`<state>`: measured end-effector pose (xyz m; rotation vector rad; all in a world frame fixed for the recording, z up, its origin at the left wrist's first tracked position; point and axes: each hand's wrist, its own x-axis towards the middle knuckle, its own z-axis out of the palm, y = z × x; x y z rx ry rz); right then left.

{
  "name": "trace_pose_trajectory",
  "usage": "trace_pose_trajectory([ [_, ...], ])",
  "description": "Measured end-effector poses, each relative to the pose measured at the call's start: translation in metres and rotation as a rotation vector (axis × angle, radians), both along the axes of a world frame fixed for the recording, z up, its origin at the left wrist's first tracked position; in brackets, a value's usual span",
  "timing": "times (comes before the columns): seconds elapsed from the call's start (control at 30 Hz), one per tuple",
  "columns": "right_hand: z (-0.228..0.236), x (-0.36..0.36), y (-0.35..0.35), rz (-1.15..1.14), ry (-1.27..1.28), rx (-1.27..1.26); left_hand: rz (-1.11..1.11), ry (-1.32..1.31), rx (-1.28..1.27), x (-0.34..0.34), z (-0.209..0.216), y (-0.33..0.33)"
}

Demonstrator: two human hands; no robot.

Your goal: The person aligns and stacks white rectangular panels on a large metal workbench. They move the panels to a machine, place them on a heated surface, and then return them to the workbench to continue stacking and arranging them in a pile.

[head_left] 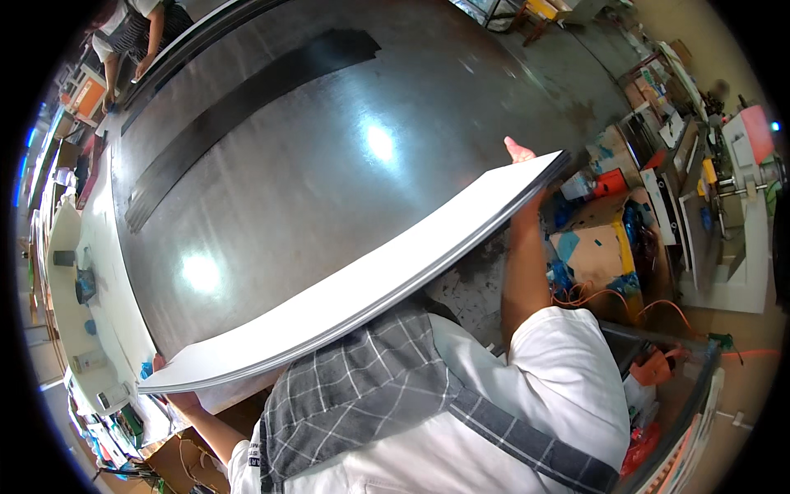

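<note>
A long stack of thin white sheets [362, 263] spans in front of my body, its layered edge facing me. My left hand [159, 363] grips its left end, and only a few fingertips show past the edge. At the far right end, my right hand [518, 151] holds the same stack from beneath, with fingers showing above the far edge and the palm hidden. Beyond the stack lies a large grey metal-looking table [304, 189]. A long band of dark strips [247, 107] rests across it, away from both hands.
Another person [136, 45] works at the table's far left corner. To my right stand an open cardboard box [592, 251], an orange hose [675, 309] and white-framed equipment [732, 284]. A pale side surface [107, 305] with small items runs along the left.
</note>
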<state>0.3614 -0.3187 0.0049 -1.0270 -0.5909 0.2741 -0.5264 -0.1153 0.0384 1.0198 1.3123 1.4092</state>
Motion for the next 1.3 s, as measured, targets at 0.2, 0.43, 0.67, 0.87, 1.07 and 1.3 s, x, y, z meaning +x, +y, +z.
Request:
trace_pose_trajectory([
  [0.2,0.008,-0.028,0.007,-0.120,0.108,-0.090,-0.077,0.101,-0.013,-0.051,-0.014,-0.011],
  [0.43,0.073,-0.055,0.020,-0.202,0.404,-0.029,-0.013,0.020,0.116,-0.046,-0.038,0.011],
  [0.67,0.056,-0.031,0.042,-0.312,0.483,-0.103,-0.197,-0.120,0.168,-0.077,-0.044,0.010],
  [0.87,0.111,-0.045,0.039,0.060,0.362,-0.202,0.093,-0.007,0.137,-0.038,-0.021,-0.011],
  [1.07,0.122,-0.078,0.047,-0.451,0.208,-0.252,0.317,-0.412,0.083,0.023,0.020,0.002],
  [1.3,0.092,-0.028,0.038,-0.390,0.249,-0.185,0.425,-0.177,-0.005,0.049,0.039,0.013],
])
